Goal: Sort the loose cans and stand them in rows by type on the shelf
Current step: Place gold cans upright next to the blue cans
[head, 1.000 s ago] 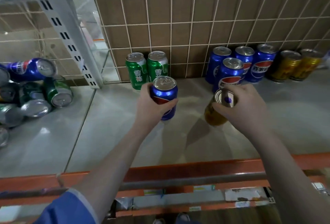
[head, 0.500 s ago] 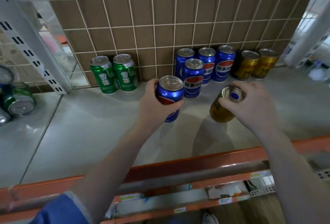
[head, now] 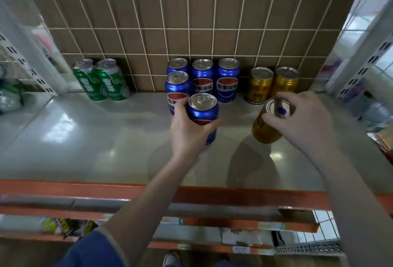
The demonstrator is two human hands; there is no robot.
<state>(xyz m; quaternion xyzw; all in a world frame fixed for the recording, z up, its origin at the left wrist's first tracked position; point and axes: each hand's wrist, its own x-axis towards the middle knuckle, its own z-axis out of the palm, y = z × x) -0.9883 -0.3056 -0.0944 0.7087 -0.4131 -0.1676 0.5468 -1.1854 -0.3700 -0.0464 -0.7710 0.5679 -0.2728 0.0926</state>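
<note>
Cans are going up in rows by type along the back edge of the shelf (head: pixel 85 139): two green cans (head: pixel 102 80) toward the back left, four blue cans (head: pixel 202 79) mid-back, two gold cans (head: pixel 273 82) toward the back right. The left hand (head: pixel 189 132) has its fingers wrapped round a blue can (head: pixel 203 115), just in front of the blue group. The right hand (head: pixel 302 122) pinches a gold can (head: pixel 269 124) by its rim, tilted, in front of the gold pair. Best set the blue one squarely beside the lone front blue can, behind its row-mate, and right the gold one before letting go, base flat. The shelf is pale and glossy with an orange front edge (head: pixel 63 188); brown board behind a white wire grid (head: pixel 191 11) backs it.
</note>
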